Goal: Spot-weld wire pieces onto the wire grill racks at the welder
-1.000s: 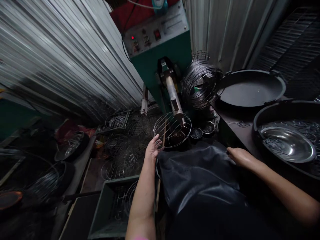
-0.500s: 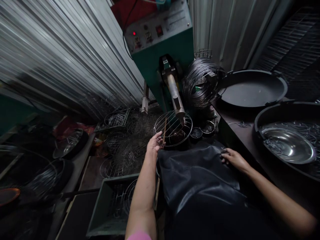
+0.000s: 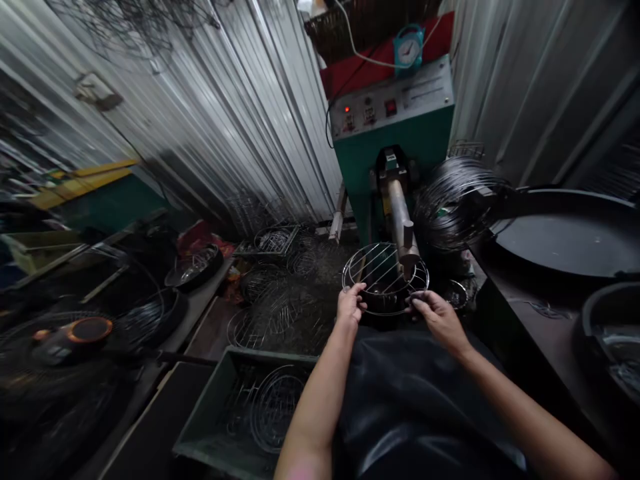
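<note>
My left hand (image 3: pixel 353 305) is closed on the near left rim of a round wire rack (image 3: pixel 383 270), which has parallel bars inside a ring. The fingers of my right hand (image 3: pixel 440 320) are pinched together at the rack's near right rim. Whether they grip the rim or a small piece against it I cannot make out. Over the rack's right part reaches the metal arm (image 3: pixel 400 210) of a green machine (image 3: pixel 400 130), its dark tip (image 3: pixel 407 267) pointing down among the bars. A red light glows on the machine's panel.
A wire coil (image 3: pixel 457 203) hangs right of the machine, near a large dark pan (image 3: pixel 565 237). A small dish (image 3: pixel 456 293) sits beyond my right hand. At lower left, a green crate (image 3: pixel 205 413) holds round wire racks; more wire pieces lie behind it.
My right hand has moved from over the dark apron to the rack's near right rim. My left hand still holds the rack under the machine arm. The head view has shifted left and up.
</note>
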Demonstrator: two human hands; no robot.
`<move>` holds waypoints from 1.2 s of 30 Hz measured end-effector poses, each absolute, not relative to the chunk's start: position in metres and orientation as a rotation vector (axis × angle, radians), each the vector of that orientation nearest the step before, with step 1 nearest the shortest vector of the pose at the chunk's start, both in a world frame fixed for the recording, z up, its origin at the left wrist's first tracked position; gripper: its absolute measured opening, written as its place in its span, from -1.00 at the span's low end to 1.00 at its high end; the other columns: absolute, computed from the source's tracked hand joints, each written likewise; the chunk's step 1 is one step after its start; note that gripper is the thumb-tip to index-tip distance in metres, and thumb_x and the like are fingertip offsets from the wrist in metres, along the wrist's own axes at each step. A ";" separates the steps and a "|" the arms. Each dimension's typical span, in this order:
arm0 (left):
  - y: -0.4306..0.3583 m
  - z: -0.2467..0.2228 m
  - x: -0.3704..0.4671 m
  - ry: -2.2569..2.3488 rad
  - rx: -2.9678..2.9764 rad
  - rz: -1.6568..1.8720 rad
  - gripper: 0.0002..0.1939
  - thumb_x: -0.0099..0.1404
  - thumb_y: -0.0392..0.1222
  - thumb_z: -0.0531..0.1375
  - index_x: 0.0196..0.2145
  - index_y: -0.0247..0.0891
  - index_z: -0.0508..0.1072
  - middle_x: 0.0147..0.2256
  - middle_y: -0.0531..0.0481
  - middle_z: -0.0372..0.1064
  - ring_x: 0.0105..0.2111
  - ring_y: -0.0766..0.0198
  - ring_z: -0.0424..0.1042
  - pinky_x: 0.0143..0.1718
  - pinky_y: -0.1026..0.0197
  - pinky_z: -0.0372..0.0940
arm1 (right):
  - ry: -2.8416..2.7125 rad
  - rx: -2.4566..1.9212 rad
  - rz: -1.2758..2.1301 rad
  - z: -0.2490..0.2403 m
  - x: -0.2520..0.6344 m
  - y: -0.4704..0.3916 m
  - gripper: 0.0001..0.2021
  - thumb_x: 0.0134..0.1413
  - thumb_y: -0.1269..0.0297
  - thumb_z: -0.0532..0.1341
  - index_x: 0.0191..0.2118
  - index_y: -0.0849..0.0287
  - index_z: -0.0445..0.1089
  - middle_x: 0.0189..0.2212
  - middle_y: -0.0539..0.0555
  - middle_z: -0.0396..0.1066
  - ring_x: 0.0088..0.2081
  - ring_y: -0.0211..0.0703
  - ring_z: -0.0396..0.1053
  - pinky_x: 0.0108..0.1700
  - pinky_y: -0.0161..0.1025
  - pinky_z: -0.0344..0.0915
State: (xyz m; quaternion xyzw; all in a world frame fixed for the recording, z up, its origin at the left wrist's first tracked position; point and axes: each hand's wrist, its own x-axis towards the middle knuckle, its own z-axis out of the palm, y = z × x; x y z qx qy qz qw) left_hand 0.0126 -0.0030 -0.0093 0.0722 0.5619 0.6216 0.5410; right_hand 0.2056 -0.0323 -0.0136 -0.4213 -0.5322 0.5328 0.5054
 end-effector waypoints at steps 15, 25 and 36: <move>0.005 -0.008 0.026 1.306 0.174 1.568 -0.39 -0.22 -0.35 0.36 -0.24 -0.19 0.14 -0.53 0.22 0.17 -0.69 0.57 0.09 -0.70 0.47 -0.08 | -1.246 -1.154 1.189 -0.016 0.206 -0.014 -0.58 -0.10 -0.11 0.22 -0.30 0.19 0.33 -0.40 0.10 0.42 -0.41 -0.12 0.43 -0.42 -0.23 0.41; 0.006 -0.005 0.026 1.286 0.186 1.580 -0.44 -0.22 -0.34 0.35 -0.29 -0.20 0.14 -0.54 0.24 0.16 -0.70 0.58 0.06 -0.72 0.47 -0.09 | -1.025 -1.026 1.178 -0.009 0.206 -0.017 -0.68 -0.04 0.03 0.24 -0.27 0.17 0.32 -0.34 0.09 0.44 -0.36 -0.12 0.45 -0.28 -0.17 0.42; 0.008 -0.012 0.028 1.305 0.156 1.466 -0.57 -0.21 -0.30 0.35 -0.45 -0.26 0.15 -0.60 0.26 0.07 -0.74 0.61 0.02 -0.74 0.46 -0.11 | -1.002 -1.018 1.149 0.003 0.226 -0.007 -0.71 -0.09 0.06 0.24 -0.32 0.16 0.31 -0.36 0.08 0.44 -0.36 -0.15 0.44 -0.33 -0.23 0.41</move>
